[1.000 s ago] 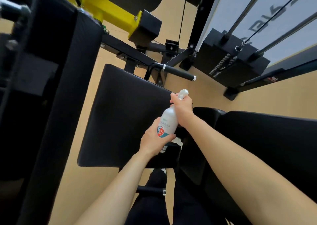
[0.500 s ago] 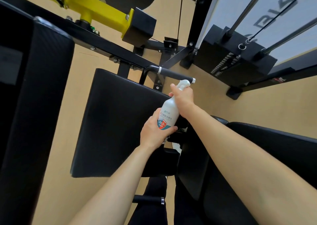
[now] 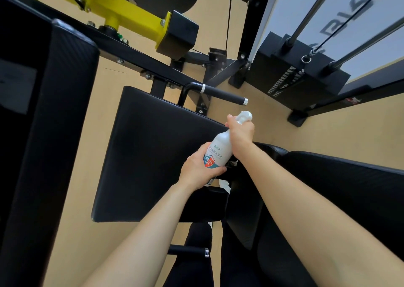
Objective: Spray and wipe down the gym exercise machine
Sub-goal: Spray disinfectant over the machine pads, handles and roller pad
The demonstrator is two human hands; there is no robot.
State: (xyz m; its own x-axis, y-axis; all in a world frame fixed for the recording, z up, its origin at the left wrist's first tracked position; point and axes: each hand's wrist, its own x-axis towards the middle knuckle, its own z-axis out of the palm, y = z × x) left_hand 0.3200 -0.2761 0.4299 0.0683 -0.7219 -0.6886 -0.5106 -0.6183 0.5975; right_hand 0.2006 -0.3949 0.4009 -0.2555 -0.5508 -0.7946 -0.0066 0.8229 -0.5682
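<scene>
Gripping the spray bottle (image 3: 217,151) above the seat pad (image 3: 153,155), I have the fingers of my left hand (image 3: 197,168) wrapped round its body, those of my right hand (image 3: 240,131) curled at the neck (trigger hidden). Aimed off the pad, spray would wet the floor (image 3: 328,129).

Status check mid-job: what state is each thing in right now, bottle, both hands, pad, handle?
spray bottle: lifted, tilted, held in both hands above the pad's edge.
left hand: grips the bottle's lower body.
right hand: grips the bottle's neck at the spray head.
seat pad: touched by neither hand.
side handle: touched by neither hand.
</scene>
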